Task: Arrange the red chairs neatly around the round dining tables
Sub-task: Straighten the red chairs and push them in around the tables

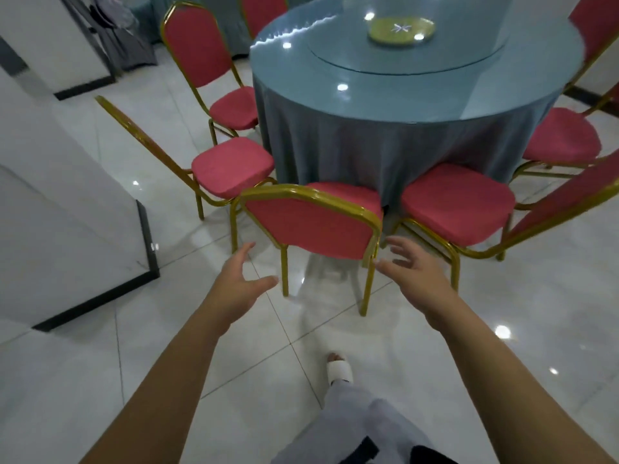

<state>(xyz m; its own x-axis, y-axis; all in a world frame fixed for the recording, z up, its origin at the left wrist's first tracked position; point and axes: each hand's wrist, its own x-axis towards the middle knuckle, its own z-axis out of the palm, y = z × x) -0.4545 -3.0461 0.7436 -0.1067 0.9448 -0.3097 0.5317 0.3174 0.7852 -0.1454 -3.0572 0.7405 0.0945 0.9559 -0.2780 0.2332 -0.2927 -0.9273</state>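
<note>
1. At centre frame, the nearest red chair (311, 226) stands with its seat tucked against the blue cloth of the round table (368, 139), its back toward the camera.
2. The left hand (239, 279) and right hand (412, 272) hover either side of its backrest, fingers spread and loose, grasping nothing.
3. It looks light yet rigid: a thin gold metal frame with soft padding. The top rail or side posts seem the firmest grips. The legs may skid on the glossy tile floor (234, 363).
4. At upper right, a green dish (401, 30) sits on the glass turntable (385, 58); its small white contents are unclear.
</note>
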